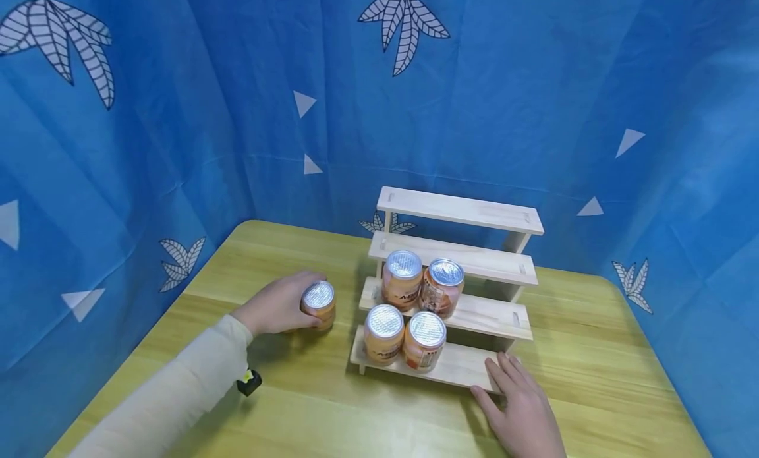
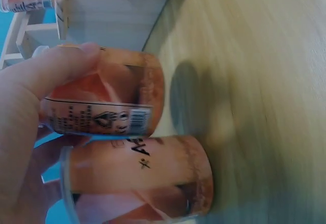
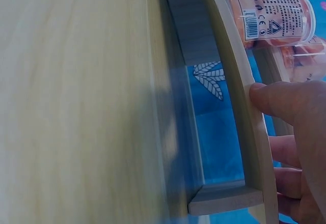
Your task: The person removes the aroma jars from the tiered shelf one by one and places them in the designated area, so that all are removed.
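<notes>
My left hand [image 1: 281, 303] grips a can [image 1: 319, 295] with a silvery lid and peach-orange label, left of a stepped wooden shelf [image 1: 459, 207]. In the left wrist view the thumb lies across this can, above its shadow on the table. A second similar can [image 2: 137, 178] is right beside it; the head view hides it, and I cannot tell whether the hand holds it too. My right hand [image 1: 522, 405] rests at the right end of the lowest step, thumb [image 3: 267, 99] against the front edge and fingers over the board.
Two cans stand on the lowest step, including one can [image 1: 424, 341]; two more, including another can [image 1: 441, 288], stand on the step above. The yellowish wooden table [image 1: 308, 405] is backed by a blue patterned curtain [image 1: 504, 102]. A small black object [image 1: 249, 383] sits beneath the left sleeve.
</notes>
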`<state>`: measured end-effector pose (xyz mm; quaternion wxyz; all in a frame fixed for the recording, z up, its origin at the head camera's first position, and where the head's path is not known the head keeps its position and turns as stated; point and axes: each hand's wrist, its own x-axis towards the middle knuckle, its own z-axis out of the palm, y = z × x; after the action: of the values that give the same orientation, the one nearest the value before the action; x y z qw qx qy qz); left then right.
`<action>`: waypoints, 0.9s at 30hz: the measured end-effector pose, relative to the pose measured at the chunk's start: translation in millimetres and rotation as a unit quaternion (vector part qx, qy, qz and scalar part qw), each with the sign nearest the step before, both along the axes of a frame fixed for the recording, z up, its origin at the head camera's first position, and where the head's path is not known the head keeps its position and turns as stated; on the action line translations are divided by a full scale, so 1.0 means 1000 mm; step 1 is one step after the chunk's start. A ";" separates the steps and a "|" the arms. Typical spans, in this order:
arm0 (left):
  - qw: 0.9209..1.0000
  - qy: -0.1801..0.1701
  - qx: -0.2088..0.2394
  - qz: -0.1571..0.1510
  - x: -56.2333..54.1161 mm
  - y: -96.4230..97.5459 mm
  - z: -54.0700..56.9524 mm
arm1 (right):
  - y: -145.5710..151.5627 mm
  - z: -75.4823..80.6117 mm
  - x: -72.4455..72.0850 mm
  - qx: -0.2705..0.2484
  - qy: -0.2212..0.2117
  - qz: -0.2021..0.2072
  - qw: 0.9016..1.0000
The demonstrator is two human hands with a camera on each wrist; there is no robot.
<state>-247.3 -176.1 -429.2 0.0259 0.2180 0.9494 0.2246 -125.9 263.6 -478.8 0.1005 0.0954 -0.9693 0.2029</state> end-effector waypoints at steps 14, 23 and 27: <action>0.996 0.051 -0.076 -0.008 0.003 -0.002 -0.009 | 0.000 -0.001 -0.002 0.006 0.004 -0.001 1.000; 0.998 -0.016 -0.066 -0.003 -0.001 0.017 0.024 | 0.001 -0.007 -0.004 0.000 0.023 -0.003 1.000; 1.000 -0.008 0.006 0.004 -0.004 0.042 0.054 | 0.001 -0.009 -0.003 -0.001 0.030 -0.004 1.000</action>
<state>-251.1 -134.0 -374.7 0.0316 0.2126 0.9487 0.2321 -129.3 264.7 -487.5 0.1305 0.0975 -0.9661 0.2002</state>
